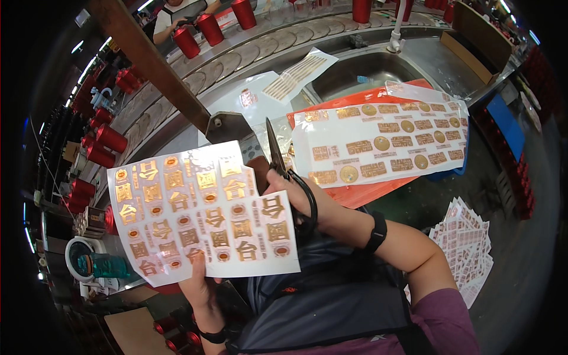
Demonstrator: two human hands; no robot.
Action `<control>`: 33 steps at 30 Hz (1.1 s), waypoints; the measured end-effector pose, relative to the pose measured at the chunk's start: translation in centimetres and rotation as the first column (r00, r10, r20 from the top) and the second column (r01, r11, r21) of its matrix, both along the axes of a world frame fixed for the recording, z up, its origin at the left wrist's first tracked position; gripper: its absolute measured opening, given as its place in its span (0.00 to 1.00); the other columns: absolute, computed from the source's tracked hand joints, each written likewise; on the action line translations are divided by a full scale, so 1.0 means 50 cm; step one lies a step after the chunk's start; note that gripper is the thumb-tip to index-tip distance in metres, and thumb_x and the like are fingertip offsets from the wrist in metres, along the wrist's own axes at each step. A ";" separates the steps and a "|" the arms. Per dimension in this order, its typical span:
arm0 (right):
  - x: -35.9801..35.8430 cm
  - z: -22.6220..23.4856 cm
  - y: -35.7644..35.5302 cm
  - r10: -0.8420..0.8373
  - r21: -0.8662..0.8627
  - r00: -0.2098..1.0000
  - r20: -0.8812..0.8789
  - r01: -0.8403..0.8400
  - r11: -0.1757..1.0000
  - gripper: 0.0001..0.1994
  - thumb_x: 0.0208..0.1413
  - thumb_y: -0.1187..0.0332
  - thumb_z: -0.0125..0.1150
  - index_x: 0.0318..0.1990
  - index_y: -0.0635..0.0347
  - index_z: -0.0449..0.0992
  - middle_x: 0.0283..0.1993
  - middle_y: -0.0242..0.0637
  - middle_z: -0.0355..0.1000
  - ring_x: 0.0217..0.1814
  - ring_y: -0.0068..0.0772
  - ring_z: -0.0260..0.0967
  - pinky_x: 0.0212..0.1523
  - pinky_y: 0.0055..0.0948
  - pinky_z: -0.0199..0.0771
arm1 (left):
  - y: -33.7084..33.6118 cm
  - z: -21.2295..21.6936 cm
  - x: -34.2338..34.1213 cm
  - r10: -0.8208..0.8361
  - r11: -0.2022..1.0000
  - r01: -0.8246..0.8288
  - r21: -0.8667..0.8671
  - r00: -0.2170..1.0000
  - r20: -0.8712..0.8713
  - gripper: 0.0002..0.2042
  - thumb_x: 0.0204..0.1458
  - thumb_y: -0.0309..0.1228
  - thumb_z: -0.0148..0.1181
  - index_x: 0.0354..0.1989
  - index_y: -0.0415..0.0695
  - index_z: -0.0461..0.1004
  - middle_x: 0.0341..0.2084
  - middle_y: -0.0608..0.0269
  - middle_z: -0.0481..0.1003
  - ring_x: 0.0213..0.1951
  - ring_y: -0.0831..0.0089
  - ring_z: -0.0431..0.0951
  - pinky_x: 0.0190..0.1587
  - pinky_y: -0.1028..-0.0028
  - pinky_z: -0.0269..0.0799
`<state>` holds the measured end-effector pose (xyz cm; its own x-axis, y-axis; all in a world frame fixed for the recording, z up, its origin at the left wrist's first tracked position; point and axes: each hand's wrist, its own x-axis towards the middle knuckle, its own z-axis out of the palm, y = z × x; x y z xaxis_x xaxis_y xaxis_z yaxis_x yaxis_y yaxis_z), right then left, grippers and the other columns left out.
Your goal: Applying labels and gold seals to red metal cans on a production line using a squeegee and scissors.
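Brown post [155, 65] crossing conveyor [269, 50], red canisters [209, 29], sink [332, 89], held sheet [198, 204]

We're up on the wearer's head here, at the left of two side-by-side fisheye cameras, and we're looking steeply down, picture upright, with the dark apron [331, 307] right below us at the lower edge. We're close in on the printed sheet [195, 219], large left of centre! Past it our view stretches forward across the metal worktop [438, 65] and sink [331, 89] to the plated conveyor [272, 48], farther off, everything bowing toward the black rim.
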<state>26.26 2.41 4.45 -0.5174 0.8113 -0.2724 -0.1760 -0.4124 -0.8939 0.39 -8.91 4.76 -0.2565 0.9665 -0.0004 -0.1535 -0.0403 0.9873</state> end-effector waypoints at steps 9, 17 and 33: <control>0.105 0.049 -0.073 -0.173 0.284 0.976 0.131 0.131 0.950 0.20 0.50 0.59 0.69 0.43 0.68 0.75 0.33 0.35 0.75 0.34 0.23 0.71 0.38 0.23 0.70 | 0.034 -0.017 -0.032 -0.378 0.853 0.361 0.376 0.925 -0.032 0.39 0.57 0.49 0.57 0.68 0.36 0.49 0.61 0.48 0.63 0.64 0.59 0.62 0.65 0.55 0.57; 0.370 0.074 -0.089 -0.829 0.322 0.500 -0.252 0.851 0.415 0.13 0.49 0.74 0.65 0.43 0.60 0.72 0.38 0.35 0.74 0.39 0.26 0.74 0.44 0.26 0.75 | 0.185 0.052 0.104 -0.162 0.796 0.600 0.084 0.345 -0.925 0.34 0.37 0.36 0.72 0.56 0.39 0.70 0.54 0.49 0.69 0.60 0.50 0.64 0.62 0.60 0.60; 0.587 0.089 -0.220 -0.844 0.544 0.531 -0.082 0.733 0.408 0.15 0.52 0.70 0.54 0.46 0.67 0.67 0.48 0.50 0.72 0.48 0.39 0.73 0.51 0.38 0.76 | 0.447 -0.052 0.197 -0.227 0.845 0.468 -0.258 -0.123 -0.966 0.17 0.38 0.45 0.70 0.26 0.42 0.79 0.39 0.52 0.74 0.54 0.50 0.64 0.55 0.61 0.65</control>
